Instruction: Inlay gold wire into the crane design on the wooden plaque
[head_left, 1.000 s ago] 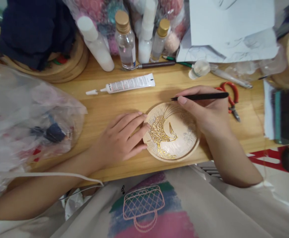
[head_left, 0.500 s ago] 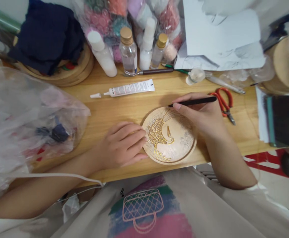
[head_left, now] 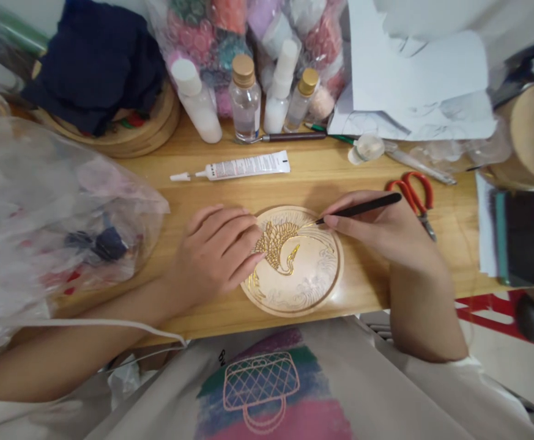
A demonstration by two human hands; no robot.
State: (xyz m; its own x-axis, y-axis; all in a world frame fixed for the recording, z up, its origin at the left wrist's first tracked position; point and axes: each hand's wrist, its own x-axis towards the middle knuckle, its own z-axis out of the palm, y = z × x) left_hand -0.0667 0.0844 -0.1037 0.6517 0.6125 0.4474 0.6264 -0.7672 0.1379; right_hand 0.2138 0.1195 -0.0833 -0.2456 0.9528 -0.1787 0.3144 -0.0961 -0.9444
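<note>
While the left hand (head_left: pixel 218 247) lies palm down over the left rim of a round, pale wooden plate (head_left: pixel 315 263), the right hand (head_left: pixel 377 226) works a slim black tapered tool (head_left: pixel 365 207) at the plate's upper right. Right grip: thumb and fingers pinching the tool, pen-style, its fine tip at or just above the surface. Left grip: fingers close together, slightly bent, tips on the plate edge; cannot tell if they clasp the rim or only rest on it. Plate sits flat on the light wooden table (head_left: pixel 335 174), near the front edge, between the hands. On it, a gold raised-line crane (head_left: pixel 276 241), partly under the left fingers; grey line drawing around it.

Beyond the plate, a white printed tube (head_left: pixel 251 166) lies sideways, its narrow white cap (head_left: pixel 180 177) at the nozzle end. Red-handled pliers (head_left: pixel 416 195) lie just past the right hand. Farther back: a dark-handled metal tool (head_left: pixel 296 137), a clear bottle with a tan cap (head_left: pixel 245 113), a white bottle (head_left: pixel 197 110), white paper sheets (head_left: pixel 413 73). Left side: a crumpled clear plastic bag (head_left: pixel 41 195), with dark blue cloth (head_left: pixel 96 67) on a round wooden container (head_left: pixel 156 131) behind. Far right: a dark phone-like slab (head_left: pixel 523 238) on paper.
</note>
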